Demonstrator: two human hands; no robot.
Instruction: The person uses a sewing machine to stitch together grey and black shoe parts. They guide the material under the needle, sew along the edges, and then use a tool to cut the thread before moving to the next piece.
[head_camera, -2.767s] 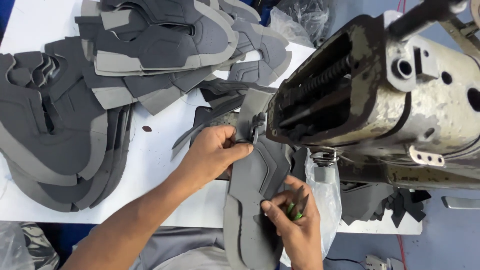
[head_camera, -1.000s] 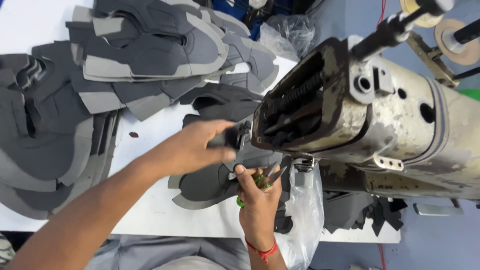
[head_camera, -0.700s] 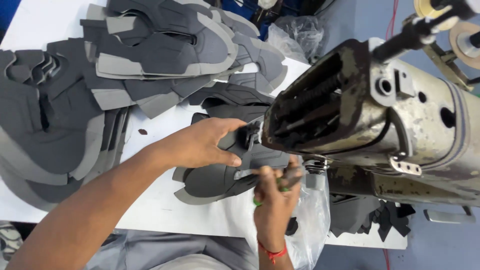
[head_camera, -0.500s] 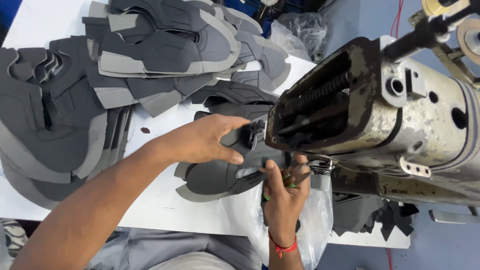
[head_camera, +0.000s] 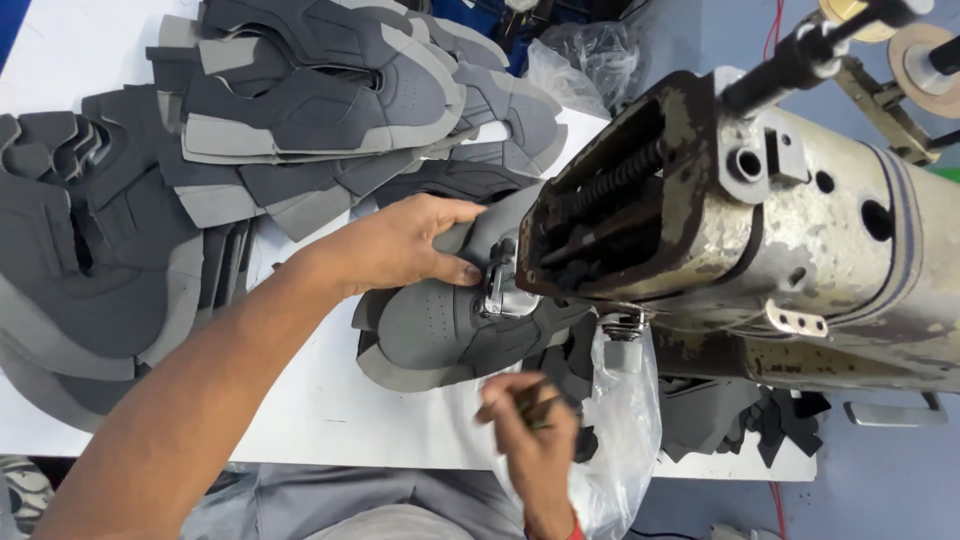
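Since earlier view, our right hand (head_camera: 530, 430) dropped off grey shoe piece (head_camera: 440, 325), now just below it. Sewing machine (head_camera: 740, 230) right of both hands. Left hand (head_camera: 405, 245) flat, open, pressing piece under machine head. Right fingers curled, blurred; grip unclear.

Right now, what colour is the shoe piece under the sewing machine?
Grey, light and dark panels, on the shoe piece; head view.

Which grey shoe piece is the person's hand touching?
The grey shoe upper under the sewing machine: the left hand presses it. The stacked pieces lie untouched.
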